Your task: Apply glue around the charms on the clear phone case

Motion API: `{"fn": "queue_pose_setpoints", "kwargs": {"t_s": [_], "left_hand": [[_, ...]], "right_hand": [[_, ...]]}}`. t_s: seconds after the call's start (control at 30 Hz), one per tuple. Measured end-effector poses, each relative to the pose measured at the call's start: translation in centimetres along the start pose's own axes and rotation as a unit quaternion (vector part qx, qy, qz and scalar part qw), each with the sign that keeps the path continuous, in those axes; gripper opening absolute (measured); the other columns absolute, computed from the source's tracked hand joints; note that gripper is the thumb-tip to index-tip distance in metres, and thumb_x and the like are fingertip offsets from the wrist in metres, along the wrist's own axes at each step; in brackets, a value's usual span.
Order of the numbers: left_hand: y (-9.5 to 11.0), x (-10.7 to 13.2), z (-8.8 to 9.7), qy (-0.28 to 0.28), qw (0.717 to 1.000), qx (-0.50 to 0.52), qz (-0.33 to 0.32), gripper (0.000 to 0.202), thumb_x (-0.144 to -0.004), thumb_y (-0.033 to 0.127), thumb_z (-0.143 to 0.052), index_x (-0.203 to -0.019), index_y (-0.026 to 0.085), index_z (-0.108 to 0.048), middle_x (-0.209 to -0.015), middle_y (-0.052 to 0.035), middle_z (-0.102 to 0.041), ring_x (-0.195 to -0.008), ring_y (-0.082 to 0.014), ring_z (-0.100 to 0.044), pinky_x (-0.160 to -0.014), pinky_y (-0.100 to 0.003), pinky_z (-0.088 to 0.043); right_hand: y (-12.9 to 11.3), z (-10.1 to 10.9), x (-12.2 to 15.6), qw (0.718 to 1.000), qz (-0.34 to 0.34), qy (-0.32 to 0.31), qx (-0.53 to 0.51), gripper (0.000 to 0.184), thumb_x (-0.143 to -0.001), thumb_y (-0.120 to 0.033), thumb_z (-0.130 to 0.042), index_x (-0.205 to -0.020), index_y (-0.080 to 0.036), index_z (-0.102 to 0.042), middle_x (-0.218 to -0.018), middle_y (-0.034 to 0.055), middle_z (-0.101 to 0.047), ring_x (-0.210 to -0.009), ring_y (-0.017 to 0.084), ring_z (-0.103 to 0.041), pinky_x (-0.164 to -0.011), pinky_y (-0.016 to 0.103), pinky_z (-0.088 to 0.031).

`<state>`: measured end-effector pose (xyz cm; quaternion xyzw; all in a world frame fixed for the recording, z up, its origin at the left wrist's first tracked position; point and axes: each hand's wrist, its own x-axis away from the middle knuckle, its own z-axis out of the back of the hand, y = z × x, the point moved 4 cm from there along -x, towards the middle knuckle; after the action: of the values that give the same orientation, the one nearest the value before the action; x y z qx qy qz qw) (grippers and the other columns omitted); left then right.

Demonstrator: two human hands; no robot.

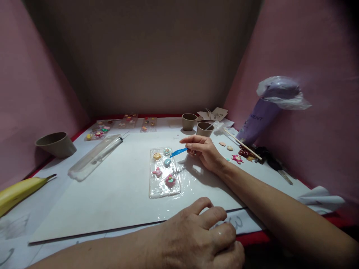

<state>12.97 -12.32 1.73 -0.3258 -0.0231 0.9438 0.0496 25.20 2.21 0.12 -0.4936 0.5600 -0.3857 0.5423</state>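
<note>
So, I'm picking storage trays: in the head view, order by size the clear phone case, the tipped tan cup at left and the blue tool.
1. clear phone case and tipped tan cup: about alike; the cup lies farther off, so unranked.
2. blue tool in the right hand: clearly smallest.

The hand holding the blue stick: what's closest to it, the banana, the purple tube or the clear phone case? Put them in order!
From the right hand holding the blue stick:
1. the clear phone case, just to its left.
2. the purple tube, off to its right by the wall.
3. the banana, at the far left edge.
</note>
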Motion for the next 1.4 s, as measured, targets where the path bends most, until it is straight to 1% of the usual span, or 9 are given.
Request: {"fn": "queue_pose_setpoints", "kwargs": {"t_s": [0.13,0.27,0.4,0.53,0.67,0.8,0.93,1.17,1.4], "left_hand": [[-0.1,0.1,-0.2,0.03,1.0,0.002,0.005,0.011,-0.087,0.012,-0.057,-0.087,0.012,-0.068,-0.072,-0.0031,-0.06,-0.071,-0.0187,-0.057,-0.066,-0.034,-0.046],[-0.1,0.2,-0.2,0.055,0.998,-0.024,0.019,0.017,-0.091,0.019,-0.053,-0.086,0.01,-0.066,-0.071,-0.0045,-0.059,-0.07,-0.0198,-0.057,-0.066,-0.038,-0.048],[-0.1,0.4,0.4,0.094,0.987,-0.111,0.064,0.03,-0.094,0.029,-0.049,-0.086,0.004,-0.064,-0.07,-0.0092,-0.059,-0.067,-0.0225,-0.057,-0.059,-0.038,-0.048],[1.0,0.8,0.5,0.133,0.964,-0.223,0.061,0.036,-0.095,0.035,-0.046,-0.087,0.005,-0.064,-0.076,-0.0123,-0.061,-0.075,-0.0278,-0.063,-0.053,-0.033,-0.047],[1.1,1.2,-0.2,0.076,0.951,-0.271,0.124,0.047,-0.098,0.044,-0.035,-0.093,0.008,-0.065,-0.082,-0.0128,-0.063,-0.081,-0.0302,-0.063,-0.055,-0.035,-0.049],[0.9,1.4,-0.6,0.044,0.946,-0.296,0.127,0.061,-0.095,0.06,-0.034,-0.098,0.007,-0.066,-0.087,-0.014,-0.064,-0.081,-0.0324,-0.062,-0.056,-0.038,-0.05],[0.5,1.7,-0.8,0.033,0.942,-0.303,0.139,0.074,-0.089,0.071,-0.03,-0.099,0.007,-0.066,-0.09,-0.0153,-0.063,-0.084,-0.0339,-0.061,-0.061,-0.042,-0.05],[0.2,1.8,-1.0,0.03,0.947,-0.281,0.156,0.083,-0.081,0.08,-0.029,-0.101,0.008,-0.064,-0.092,-0.0162,-0.061,-0.083,-0.0339,-0.059,-0.064,-0.047,-0.048],[-0.2,1.7,-0.8,0.017,0.948,-0.267,0.171,0.084,-0.079,0.081,-0.03,-0.103,0.007,-0.064,-0.095,-0.018,-0.06,-0.084,-0.0346,-0.058,-0.068,-0.051,-0.049]], "right_hand": [[-0.1,0.5,-0.1,0.998,0.029,0.052,0.016,0.019,-0.068,-0.024,-0.066,-0.084,-0.018,-0.072,-0.061,-0.0018,-0.056,-0.055,0.009,-0.042,-0.052,0.024,-0.031],[-0.4,1.0,-0.1,0.986,0.071,0.127,0.087,0.017,-0.069,-0.023,-0.064,-0.083,-0.017,-0.071,-0.061,-0.0016,-0.059,-0.055,0.009,-0.045,-0.053,0.025,-0.033],[-0.8,0.9,0.1,0.971,0.105,0.148,0.154,0.016,-0.072,-0.023,-0.061,-0.083,-0.016,-0.071,-0.06,-0.0019,-0.058,-0.056,0.01,-0.047,-0.056,0.026,-0.036],[-0.8,0.9,0.1,0.969,0.109,0.15,0.166,0.017,-0.073,-0.024,-0.061,-0.083,-0.016,-0.071,-0.06,-0.0018,-0.059,-0.056,0.01,-0.049,-0.056,0.026,-0.038],[-0.9,0.8,0.1,0.969,0.107,0.15,0.167,0.016,-0.073,-0.025,-0.061,-0.083,-0.016,-0.071,-0.062,-0.0014,-0.06,-0.055,0.01,-0.049,-0.056,0.026,-0.038],[-1.0,0.7,0.2,0.967,0.107,0.153,0.176,0.017,-0.073,-0.023,-0.06,-0.084,-0.016,-0.071,-0.062,-0.0012,-0.059,-0.056,0.01,-0.049,-0.056,0.027,-0.038],[-1.1,0.5,0.3,0.966,0.105,0.153,0.178,0.017,-0.073,-0.023,-0.06,-0.084,-0.016,-0.071,-0.062,-0.0012,-0.059,-0.056,0.01,-0.048,-0.057,0.027,-0.038],[-1.0,0.6,0.3,0.967,0.107,0.156,0.169,0.016,-0.072,-0.023,-0.061,-0.083,-0.016,-0.07,-0.061,-0.0014,-0.059,-0.054,0.01,-0.048,-0.056,0.026,-0.039],[-0.7,1.0,0.0,0.97,0.131,0.162,0.127,0.015,-0.072,-0.023,-0.063,-0.083,-0.016,-0.07,-0.065,-0.0011,-0.062,-0.056,0.009,-0.05,-0.056,0.025,-0.04]]}}
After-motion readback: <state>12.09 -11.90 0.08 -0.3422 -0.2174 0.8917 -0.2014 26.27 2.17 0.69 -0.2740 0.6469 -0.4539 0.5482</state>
